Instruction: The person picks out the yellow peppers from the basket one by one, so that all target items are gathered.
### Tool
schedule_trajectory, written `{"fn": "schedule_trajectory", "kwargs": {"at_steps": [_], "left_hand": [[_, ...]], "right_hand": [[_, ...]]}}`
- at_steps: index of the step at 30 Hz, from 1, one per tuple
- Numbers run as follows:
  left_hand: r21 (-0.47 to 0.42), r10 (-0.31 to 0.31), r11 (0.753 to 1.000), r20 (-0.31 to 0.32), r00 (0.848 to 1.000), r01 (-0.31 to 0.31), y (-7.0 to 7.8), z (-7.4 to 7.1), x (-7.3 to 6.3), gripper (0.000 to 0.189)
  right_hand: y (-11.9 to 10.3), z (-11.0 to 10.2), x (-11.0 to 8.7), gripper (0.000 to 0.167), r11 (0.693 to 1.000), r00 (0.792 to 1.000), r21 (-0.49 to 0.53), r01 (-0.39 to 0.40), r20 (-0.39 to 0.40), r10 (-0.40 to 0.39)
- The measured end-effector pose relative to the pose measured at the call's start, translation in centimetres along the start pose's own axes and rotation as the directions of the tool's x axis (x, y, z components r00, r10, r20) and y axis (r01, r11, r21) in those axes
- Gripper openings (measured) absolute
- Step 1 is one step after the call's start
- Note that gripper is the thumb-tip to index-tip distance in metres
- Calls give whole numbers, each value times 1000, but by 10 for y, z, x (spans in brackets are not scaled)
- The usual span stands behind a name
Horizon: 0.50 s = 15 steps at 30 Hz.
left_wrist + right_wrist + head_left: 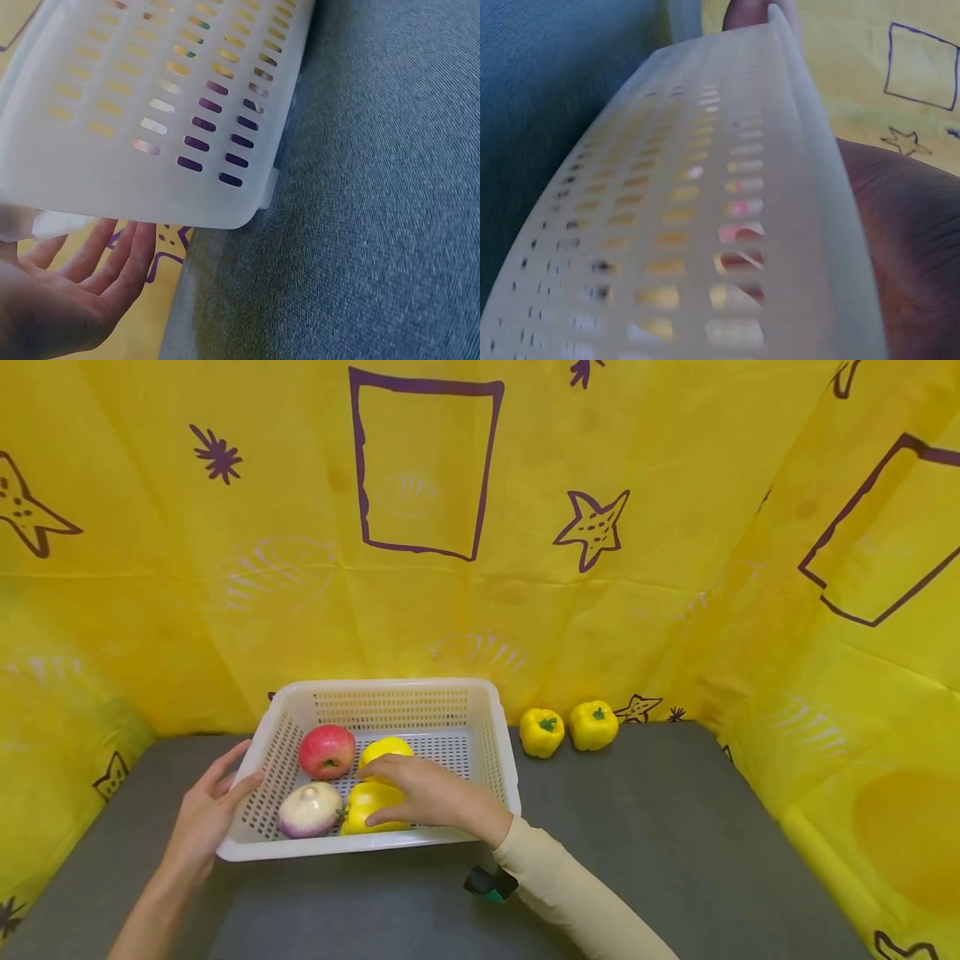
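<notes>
Grey table (600, 860): left hand (201, 822) pinches the basket (307, 849) at its left rim; right hand (431, 795) is spread over the near pepper (362, 808) inside, whether pinching cannot be told.

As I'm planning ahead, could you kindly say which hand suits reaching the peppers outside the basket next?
Probably the right hand: it is nearer those two yellow peppers, while the left hand is at the basket's opposite rim.

1. Inside the basket (300, 848), the right-hand grip (418, 787) partly covers a yellow pepper (360, 806) and, farther back, a yellow item (386, 746) of unclear kind.
2. Beside the basket, the left-hand grip (75, 296) has its fingertips hidden, left wrist view.
3. Right wrist view: basket blurred and cropped, contents mere colours through slots.
</notes>
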State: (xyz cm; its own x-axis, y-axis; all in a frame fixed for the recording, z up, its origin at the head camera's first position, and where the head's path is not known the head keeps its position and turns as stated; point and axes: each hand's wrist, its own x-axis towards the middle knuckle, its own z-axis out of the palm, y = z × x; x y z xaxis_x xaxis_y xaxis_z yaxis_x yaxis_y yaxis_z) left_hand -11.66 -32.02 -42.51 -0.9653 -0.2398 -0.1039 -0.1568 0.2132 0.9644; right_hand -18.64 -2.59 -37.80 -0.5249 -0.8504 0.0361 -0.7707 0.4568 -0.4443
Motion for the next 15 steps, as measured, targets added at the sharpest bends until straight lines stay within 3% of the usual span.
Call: {"fn": "schedule_trajectory", "kwargs": {"at_steps": [4,10,15], "left_hand": [[-30,6,1000,6,1000,-6,0,0,0,68],[-5,0,1000,-6,1000,0,0,-1,-1,68],[-26,-3,1000,-1,1000,3,-1,0,0,67]], "right_hand": [[-8,8,10,51,993,999,-102,53,-7,-54],[-19,18,26,55,969,999,-248,-5,43,16],[-21,21,32,56,958,996,-283,-38,63,58]]}}
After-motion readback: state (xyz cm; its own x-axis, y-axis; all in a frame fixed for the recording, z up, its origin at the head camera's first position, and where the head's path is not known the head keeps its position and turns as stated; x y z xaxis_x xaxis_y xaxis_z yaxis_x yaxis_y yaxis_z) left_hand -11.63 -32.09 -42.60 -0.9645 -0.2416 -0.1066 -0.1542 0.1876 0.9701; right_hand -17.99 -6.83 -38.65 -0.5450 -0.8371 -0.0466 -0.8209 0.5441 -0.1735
